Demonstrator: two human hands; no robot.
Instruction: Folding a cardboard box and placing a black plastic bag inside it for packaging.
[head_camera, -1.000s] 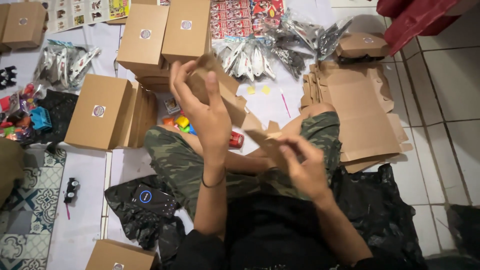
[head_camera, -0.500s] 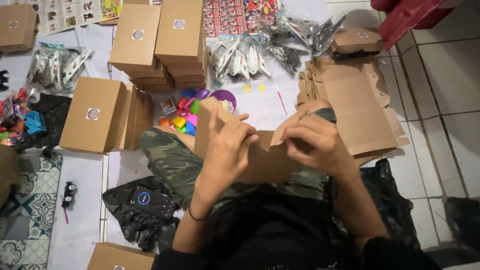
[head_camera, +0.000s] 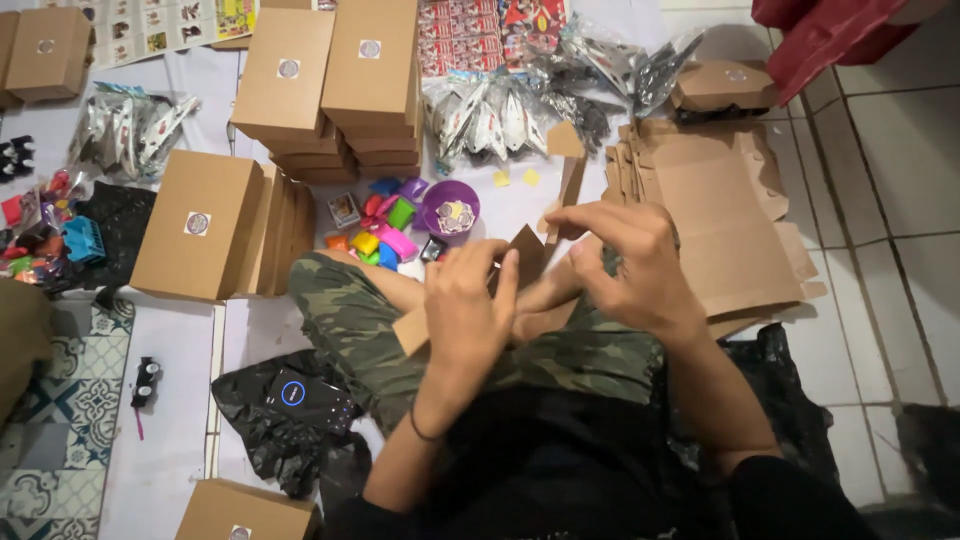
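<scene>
Left hand (head_camera: 468, 315): fingers together, flat against unfolded brown cardboard box (head_camera: 528, 262), held over lap. Right hand (head_camera: 628, 262): fingers curled, pinching box's upper flap. Box sits between both hands, centre of scene, partly hidden by them. Far of hands: purple bowl (head_camera: 449, 211), heap of small coloured toys (head_camera: 385, 228). Right: pile of flat box blanks (head_camera: 722, 210). Far left: 2 stacks of closed boxes (head_camera: 330, 80). Near left: phone (head_camera: 300, 395) on black bag.
</scene>
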